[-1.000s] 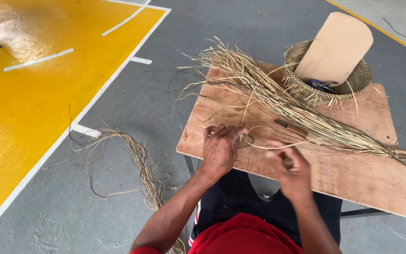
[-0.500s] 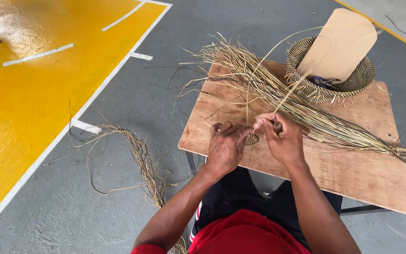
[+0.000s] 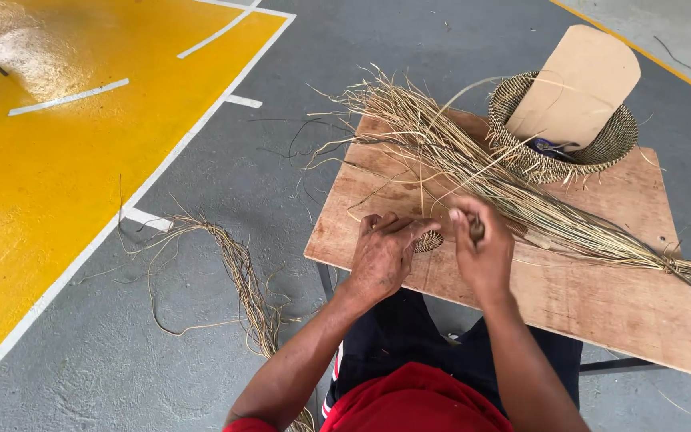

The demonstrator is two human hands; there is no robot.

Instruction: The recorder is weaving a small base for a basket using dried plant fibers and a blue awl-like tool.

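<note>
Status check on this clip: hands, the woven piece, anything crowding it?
Left hand pinches small woven coil. Right hand grips dark tool beside it. Straw bundle lies close behind on wooden board.

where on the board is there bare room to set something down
Bare wood lies on the wooden board toward its near right corner, between the right hand and the bundle of straw. The far side is crowded: straw fans across it beside the woven basket. The left hand holds a small woven coil.
</note>
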